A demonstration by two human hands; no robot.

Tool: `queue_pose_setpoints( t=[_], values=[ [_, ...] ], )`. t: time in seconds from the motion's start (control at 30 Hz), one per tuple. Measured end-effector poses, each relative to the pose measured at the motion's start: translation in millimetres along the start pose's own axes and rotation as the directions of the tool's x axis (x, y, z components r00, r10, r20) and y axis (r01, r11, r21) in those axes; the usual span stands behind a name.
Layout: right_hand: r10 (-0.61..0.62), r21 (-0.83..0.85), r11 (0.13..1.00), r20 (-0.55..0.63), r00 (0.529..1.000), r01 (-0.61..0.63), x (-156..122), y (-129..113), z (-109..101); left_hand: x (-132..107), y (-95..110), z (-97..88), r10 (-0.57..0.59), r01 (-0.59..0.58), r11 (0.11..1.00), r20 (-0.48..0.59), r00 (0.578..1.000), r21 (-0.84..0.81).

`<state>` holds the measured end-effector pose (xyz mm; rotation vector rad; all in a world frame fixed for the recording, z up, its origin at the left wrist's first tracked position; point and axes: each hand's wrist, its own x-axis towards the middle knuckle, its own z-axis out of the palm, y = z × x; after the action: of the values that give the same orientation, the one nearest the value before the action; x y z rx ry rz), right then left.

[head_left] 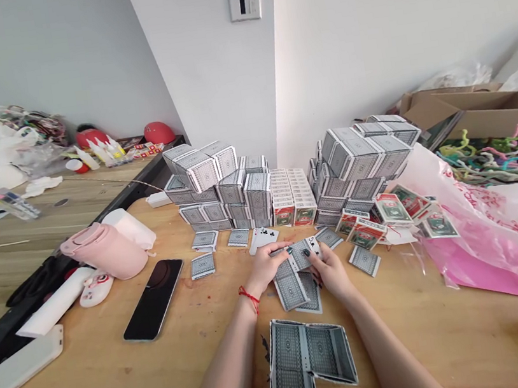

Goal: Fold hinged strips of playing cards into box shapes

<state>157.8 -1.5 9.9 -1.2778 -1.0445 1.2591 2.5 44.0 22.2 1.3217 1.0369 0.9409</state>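
My left hand (270, 265) and my right hand (330, 269) meet over the middle of the table, both closed on playing cards (300, 254). One card shows a five at its corner beside my right fingers; the others show grey patterned backs. Beneath my hands, more grey-backed playing cards (290, 287) lie overlapping on the wood. Closer to me, between my forearms, sits an L-shaped open form made of cards (291, 360). Just beyond my left hand is a face-up club card (265, 238). A red string bracelet circles my left wrist.
Card-built blocks are stacked at the back left (205, 169) and back right (354, 155), flanking rows of card boxes (292, 196). Loose card packs (393, 208) and a pink plastic bag (477, 234) lie right. A phone (154, 300) and a pink tumbler (110, 250) are left.
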Motion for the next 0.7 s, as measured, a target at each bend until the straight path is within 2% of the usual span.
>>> queue_pose_setpoints(
  t=[0.1, 0.2, 0.3, 0.37, 0.47, 0.57, 0.63, 0.7],
  values=[
    [-0.005, 0.205, 0.979, -0.059, 0.998, 0.017, 0.5, -6.2, -3.7, 1.0, -0.2, 1.2, -0.023, 0.027, 0.997, 0.054, 0.998, -0.073],
    [-0.001, 0.376, 0.926, -0.086, 0.996, 0.034, 2.9, -9.2, -8.5, 3.5, -3.2, 1.7, -0.043, 0.035, 0.981, -0.034, 0.999, -0.193],
    [0.021, 0.418, 0.908, -0.005, 1.0, -0.017, 3.9, -10.8, -10.1, 7.0, -8.2, 0.5, -0.051, -0.014, 0.938, -0.179, 0.982, -0.347],
    [0.031, 0.4, 0.914, 0.092, 0.995, -0.065, 2.5, -10.8, -8.2, 8.1, -10.1, -0.4, -0.045, -0.051, 0.902, -0.211, 0.977, -0.429],
    [0.024, 0.375, 0.923, 0.159, 0.987, -0.083, -0.3, -7.9, -4.1, 6.0, -7.6, 0.1, -0.037, -0.03, 0.868, -0.124, 0.992, -0.496],
    [0.045, 0.329, 0.941, 0.105, 0.993, -0.077, -0.9, -3.4, -4.6, 0.4, -0.3, 1.6, -0.019, 0.033, 0.864, 0.033, 0.999, -0.502],
    [0.078, 0.282, 0.954, 0.106, 0.991, -0.105, -0.4, -1.5, -7.8, -3.1, 4.6, 1.3, 0.002, 0.027, 0.876, 0.059, 0.998, -0.482],
    [0.113, 0.239, 0.96, 0.156, 0.981, -0.148, 0.2, -1.5, -10.9, -4.6, 7.7, -0.6, -0.013, 0.025, 0.899, 0.03, 0.999, -0.436]
  ],
)
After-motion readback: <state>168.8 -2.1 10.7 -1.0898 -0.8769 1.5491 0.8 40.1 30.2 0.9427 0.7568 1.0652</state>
